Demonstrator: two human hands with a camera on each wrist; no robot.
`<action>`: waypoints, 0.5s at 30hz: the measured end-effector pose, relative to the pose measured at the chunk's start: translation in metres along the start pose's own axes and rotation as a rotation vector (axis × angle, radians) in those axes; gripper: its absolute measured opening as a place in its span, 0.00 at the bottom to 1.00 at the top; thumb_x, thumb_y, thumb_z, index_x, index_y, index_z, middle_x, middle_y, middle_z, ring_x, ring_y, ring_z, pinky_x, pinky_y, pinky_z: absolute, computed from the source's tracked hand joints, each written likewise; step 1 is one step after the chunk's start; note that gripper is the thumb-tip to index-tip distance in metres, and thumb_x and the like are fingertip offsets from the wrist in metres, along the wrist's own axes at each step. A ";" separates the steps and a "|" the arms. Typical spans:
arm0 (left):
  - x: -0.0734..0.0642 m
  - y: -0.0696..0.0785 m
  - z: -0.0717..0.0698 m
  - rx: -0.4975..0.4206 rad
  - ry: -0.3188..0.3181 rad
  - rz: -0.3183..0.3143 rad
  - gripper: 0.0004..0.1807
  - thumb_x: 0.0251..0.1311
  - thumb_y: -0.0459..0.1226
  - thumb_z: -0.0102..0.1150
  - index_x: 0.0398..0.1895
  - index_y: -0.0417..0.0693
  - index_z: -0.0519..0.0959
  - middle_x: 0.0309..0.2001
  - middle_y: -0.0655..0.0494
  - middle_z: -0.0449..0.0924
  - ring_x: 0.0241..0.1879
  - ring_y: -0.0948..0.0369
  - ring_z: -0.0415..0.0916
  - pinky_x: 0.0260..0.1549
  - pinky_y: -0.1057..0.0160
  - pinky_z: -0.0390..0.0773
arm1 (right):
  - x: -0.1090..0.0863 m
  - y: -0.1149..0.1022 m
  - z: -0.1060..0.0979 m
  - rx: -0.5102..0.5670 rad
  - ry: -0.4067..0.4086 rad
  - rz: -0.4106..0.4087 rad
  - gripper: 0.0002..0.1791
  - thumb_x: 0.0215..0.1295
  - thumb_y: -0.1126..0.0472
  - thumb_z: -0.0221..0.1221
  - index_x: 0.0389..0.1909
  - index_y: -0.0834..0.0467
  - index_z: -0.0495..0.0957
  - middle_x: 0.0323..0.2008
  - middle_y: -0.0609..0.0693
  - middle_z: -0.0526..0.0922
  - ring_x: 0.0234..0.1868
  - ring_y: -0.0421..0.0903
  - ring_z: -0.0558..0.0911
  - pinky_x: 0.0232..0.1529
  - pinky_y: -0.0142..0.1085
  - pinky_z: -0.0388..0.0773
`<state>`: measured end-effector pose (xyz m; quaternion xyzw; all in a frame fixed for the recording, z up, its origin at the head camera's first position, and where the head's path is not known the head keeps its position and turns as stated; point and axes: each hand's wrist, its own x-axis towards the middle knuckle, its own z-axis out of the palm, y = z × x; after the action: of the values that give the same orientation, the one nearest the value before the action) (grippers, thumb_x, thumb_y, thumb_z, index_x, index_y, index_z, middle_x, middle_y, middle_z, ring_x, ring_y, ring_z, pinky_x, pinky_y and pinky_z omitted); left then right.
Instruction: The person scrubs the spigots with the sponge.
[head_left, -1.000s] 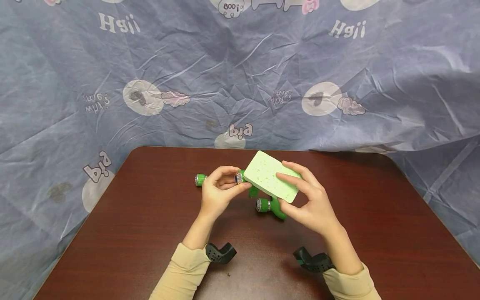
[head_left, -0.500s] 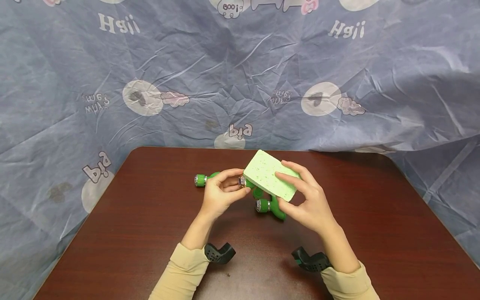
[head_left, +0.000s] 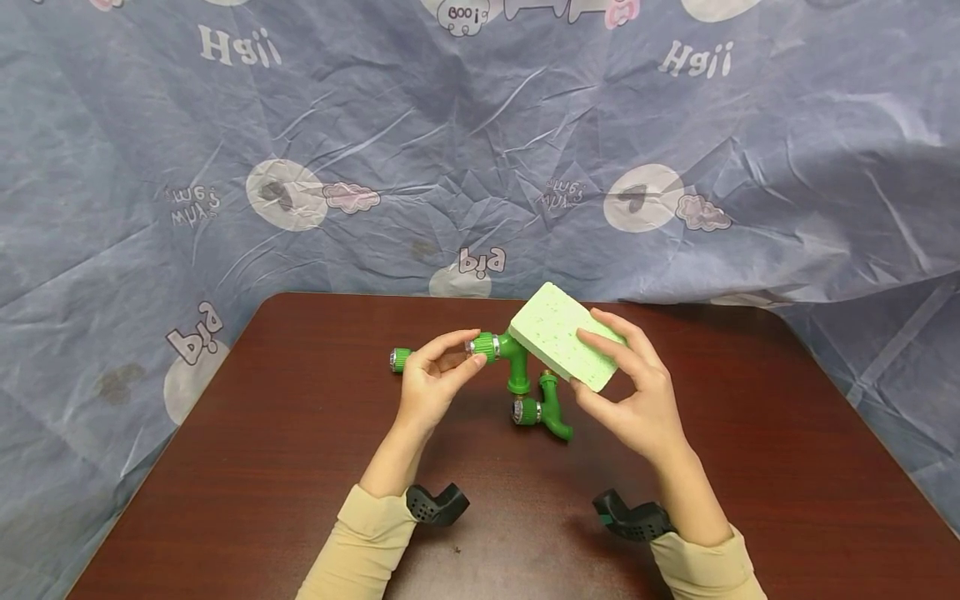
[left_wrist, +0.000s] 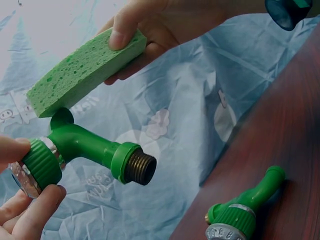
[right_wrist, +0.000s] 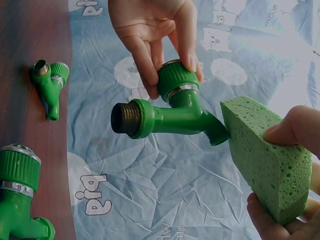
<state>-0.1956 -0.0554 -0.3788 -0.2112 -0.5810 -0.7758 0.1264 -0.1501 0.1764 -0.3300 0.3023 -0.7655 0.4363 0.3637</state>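
Above the middle of the counter [head_left: 300,467], we observe a green tap [head_left: 517,367] raised clear of the surface. The left hand [head_left: 432,377] pinches its ribbed knob [head_left: 485,347] between thumb and fingers. The threaded brass inlet [left_wrist: 142,167] points downward in the head view. The right hand [head_left: 645,400] pinches a pale green, porous sponge [head_left: 562,333] between thumb and fingers, at the end away from the tap. We see the sponge tilted, one corner at the mouth of the tap's spout [right_wrist: 215,131], where the two appear to touch.

On the counter we locate two further units of the same type. The nearer tap [head_left: 551,410] lies below the raised one in the head view, knob to the left. The farther tap [head_left: 401,360] is partly hidden behind the left hand. Behind the counter hangs a creased blue-grey printed cloth [head_left: 420,125].
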 end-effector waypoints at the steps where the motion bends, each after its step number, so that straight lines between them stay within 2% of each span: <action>1: 0.000 0.000 0.000 -0.011 0.003 -0.004 0.18 0.50 0.21 0.62 0.47 0.26 0.77 0.47 0.41 0.78 0.37 0.56 0.81 0.38 0.60 0.82 | 0.000 0.000 0.000 0.002 0.000 -0.001 0.26 0.35 0.77 0.64 0.44 0.70 0.79 0.54 0.67 0.73 0.55 0.54 0.73 0.52 0.28 0.68; 7: 0.000 0.002 0.000 -0.047 0.022 -0.083 0.20 0.48 0.18 0.61 0.48 0.24 0.75 0.52 0.39 0.76 0.40 0.58 0.81 0.40 0.60 0.82 | 0.006 -0.016 -0.003 -0.001 -0.004 -0.001 0.25 0.35 0.79 0.62 0.43 0.72 0.78 0.52 0.70 0.73 0.53 0.56 0.73 0.52 0.27 0.68; 12: 0.000 0.003 0.001 -0.079 -0.002 -0.190 0.27 0.41 0.15 0.62 0.51 0.27 0.75 0.50 0.41 0.78 0.40 0.58 0.81 0.36 0.62 0.82 | 0.007 -0.019 -0.003 -0.003 -0.005 0.018 0.27 0.34 0.80 0.62 0.44 0.71 0.78 0.52 0.69 0.73 0.54 0.52 0.73 0.52 0.27 0.67; 15: 0.000 0.003 0.001 -0.091 -0.015 -0.226 0.28 0.40 0.14 0.62 0.51 0.27 0.74 0.49 0.43 0.78 0.39 0.59 0.82 0.36 0.63 0.82 | 0.007 -0.019 -0.002 0.001 -0.014 0.027 0.27 0.34 0.81 0.63 0.44 0.70 0.79 0.52 0.69 0.73 0.55 0.52 0.73 0.52 0.26 0.67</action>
<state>-0.1936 -0.0553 -0.3760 -0.1556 -0.5662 -0.8091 0.0244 -0.1382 0.1687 -0.3148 0.2949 -0.7718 0.4396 0.3522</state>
